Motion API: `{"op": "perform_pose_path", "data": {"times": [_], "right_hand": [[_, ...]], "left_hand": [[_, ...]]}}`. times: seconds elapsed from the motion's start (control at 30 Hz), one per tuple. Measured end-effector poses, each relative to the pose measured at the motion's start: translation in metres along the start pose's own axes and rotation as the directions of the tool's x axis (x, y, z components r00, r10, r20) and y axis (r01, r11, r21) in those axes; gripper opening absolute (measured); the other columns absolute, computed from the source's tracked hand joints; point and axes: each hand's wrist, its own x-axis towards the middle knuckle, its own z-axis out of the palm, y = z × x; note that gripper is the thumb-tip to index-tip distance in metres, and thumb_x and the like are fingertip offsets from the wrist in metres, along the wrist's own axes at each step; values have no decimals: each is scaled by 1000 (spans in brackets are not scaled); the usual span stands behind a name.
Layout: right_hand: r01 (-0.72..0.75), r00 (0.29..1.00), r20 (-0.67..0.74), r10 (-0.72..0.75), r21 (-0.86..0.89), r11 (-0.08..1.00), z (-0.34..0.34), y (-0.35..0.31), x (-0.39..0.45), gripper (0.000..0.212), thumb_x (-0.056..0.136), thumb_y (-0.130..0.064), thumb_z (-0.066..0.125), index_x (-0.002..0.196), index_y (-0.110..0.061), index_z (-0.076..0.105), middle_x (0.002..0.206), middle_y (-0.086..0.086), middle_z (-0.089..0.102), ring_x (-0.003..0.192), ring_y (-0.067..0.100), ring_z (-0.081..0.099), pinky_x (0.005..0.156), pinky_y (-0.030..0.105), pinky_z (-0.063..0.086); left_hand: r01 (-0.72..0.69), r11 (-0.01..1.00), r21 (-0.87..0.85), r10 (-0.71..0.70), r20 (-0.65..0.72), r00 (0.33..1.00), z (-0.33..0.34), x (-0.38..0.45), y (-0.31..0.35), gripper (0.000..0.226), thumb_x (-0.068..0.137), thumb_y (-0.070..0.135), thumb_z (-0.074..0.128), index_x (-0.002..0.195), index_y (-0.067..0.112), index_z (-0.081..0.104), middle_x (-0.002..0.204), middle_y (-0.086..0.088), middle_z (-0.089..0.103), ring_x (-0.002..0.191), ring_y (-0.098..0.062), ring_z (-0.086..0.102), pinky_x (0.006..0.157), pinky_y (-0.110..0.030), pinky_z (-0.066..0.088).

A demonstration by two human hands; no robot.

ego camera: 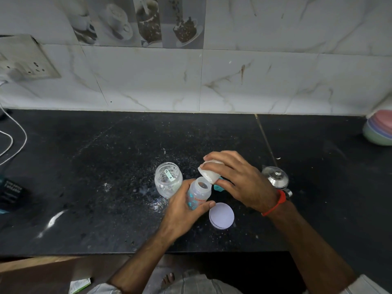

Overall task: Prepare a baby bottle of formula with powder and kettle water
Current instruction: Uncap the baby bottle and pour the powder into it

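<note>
The left hand [184, 211] grips the clear printed baby bottle [198, 195]; the right hand [237, 181] clasps a tilted white plastic container [209, 174] just above the bottle's mouth.

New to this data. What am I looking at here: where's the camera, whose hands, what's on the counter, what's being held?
There is no robot here. One wide-angle camera sits on a person's head and looks forward and down, so both bare hands come in from the bottom of the picture.

The left hand has a grip on a clear baby bottle, open at the top and tilted. The right hand, with a red band at the wrist, holds a small white container tipped toward the bottle's mouth. I cannot see anything pouring.

On the dark counter stand a clear open jar with a small scoop inside, left of the bottle, a round pale lid lying flat near the hands, and a steel kettle partly hidden behind the right wrist. White specks are scattered around the jar.
</note>
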Motion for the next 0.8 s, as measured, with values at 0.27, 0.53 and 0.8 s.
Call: {"op": "perform_pose_path", "data": {"times": [0.27,0.53,0.8], "right_hand": [[83,989,122,-83,6,997,-11,2,0,63,89,9,70,139,-23,50,156,6,46,140,29,46,94,46,57],[-35,992,123,13,172,984,-27,-14,-1,53,89,10,61,139,-9,61,160,15,38,148,28,40,113,41,46],[-65,998,9,65,208,976,-34,-21,-1,36,98,2,62,134,-4,65,157,21,40,145,25,44,116,29,42]], "left_hand": [[-20,997,-80,23,30,999,6,11,6,64,71,52,87,124,36,57,112,12,72,102,-11,71,86,-38,61],[-7,987,-161,20,82,996,14,17,10,66,74,46,89,129,32,56,114,8,74,103,-14,74,88,-42,62],[-13,986,-166,28,93,995,17,19,14,57,78,34,90,125,30,57,106,15,72,94,-7,71,78,-25,56]]}}
